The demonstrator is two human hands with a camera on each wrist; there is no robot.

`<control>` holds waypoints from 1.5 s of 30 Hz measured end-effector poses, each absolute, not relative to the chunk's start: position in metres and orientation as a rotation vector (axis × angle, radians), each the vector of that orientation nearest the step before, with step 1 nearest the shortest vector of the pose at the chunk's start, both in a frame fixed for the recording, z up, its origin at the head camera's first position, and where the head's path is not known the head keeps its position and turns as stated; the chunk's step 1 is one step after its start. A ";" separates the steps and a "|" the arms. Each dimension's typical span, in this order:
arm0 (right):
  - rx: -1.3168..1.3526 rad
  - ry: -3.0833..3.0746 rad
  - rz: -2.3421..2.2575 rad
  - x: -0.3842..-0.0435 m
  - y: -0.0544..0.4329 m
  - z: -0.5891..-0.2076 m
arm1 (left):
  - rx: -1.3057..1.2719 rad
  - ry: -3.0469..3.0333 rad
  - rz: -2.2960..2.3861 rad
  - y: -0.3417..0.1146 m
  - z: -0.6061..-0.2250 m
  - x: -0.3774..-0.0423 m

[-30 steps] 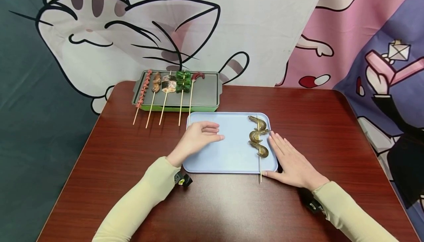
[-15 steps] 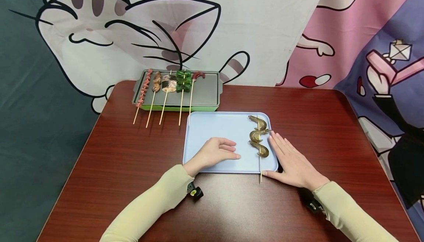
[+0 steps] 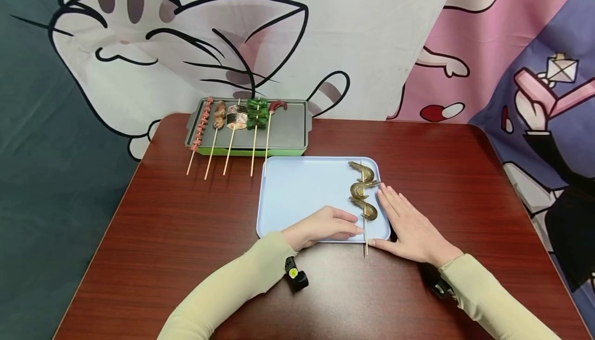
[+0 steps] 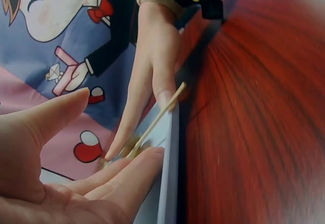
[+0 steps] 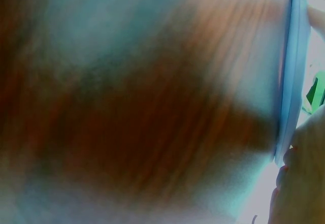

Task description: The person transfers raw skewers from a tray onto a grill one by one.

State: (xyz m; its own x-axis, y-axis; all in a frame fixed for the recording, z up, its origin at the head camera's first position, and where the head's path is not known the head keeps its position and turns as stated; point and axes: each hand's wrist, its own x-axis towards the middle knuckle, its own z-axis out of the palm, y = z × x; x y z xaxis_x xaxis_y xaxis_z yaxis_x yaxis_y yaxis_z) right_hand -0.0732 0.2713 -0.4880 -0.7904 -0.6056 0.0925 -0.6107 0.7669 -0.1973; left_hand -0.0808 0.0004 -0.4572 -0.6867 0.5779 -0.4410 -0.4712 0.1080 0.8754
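Note:
A skewer of three shrimp (image 3: 363, 190) lies along the right side of a light blue tray (image 3: 297, 174), its bare stick end passing over the front rim. My left hand (image 3: 327, 225) is low over the tray's front part, fingertips right beside the stick (image 4: 155, 124). Thumb and fingers are spread apart in the left wrist view, with nothing between them. My right hand (image 3: 411, 226) rests with straight fingers along the tray's right edge, thumb close to the stick end. The right wrist view catches only the tray's rim (image 5: 292, 82) and part of that hand (image 5: 302, 178).
Behind the tray, to the left, stands a grey-topped green grill box (image 3: 295, 128). Several food skewers lie on it, including a green pepper skewer (image 3: 257, 113), their sticks jutting over its front edge. A printed curtain (image 3: 372, 35) hangs behind the brown table (image 3: 441, 159).
My left hand has moved right and toward the front, from the tray's left side to beside the shrimp skewer's stick. The right hand and the skewers have stayed in place.

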 end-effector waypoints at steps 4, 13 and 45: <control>1.010 -2.928 0.338 -0.073 0.271 -0.488 | 0.060 1.480 1.734 0.008 -0.460 -0.082; 1.019 -2.910 0.335 -0.074 0.271 -0.489 | 0.030 1.353 1.737 0.013 -0.460 -0.088; 0.984 -2.961 0.336 -0.073 0.271 -0.489 | 0.015 1.563 1.773 0.014 -0.460 -0.075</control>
State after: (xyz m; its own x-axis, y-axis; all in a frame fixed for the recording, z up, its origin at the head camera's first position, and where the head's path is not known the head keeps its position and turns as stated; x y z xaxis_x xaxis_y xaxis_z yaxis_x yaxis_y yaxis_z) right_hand -0.0731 0.2710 -0.4893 -0.8033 -0.5915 0.0703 -0.5922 0.7804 -0.2009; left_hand -0.0752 0.0136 -0.4603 -0.7123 0.5334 -0.4562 -0.5193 0.0369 0.8538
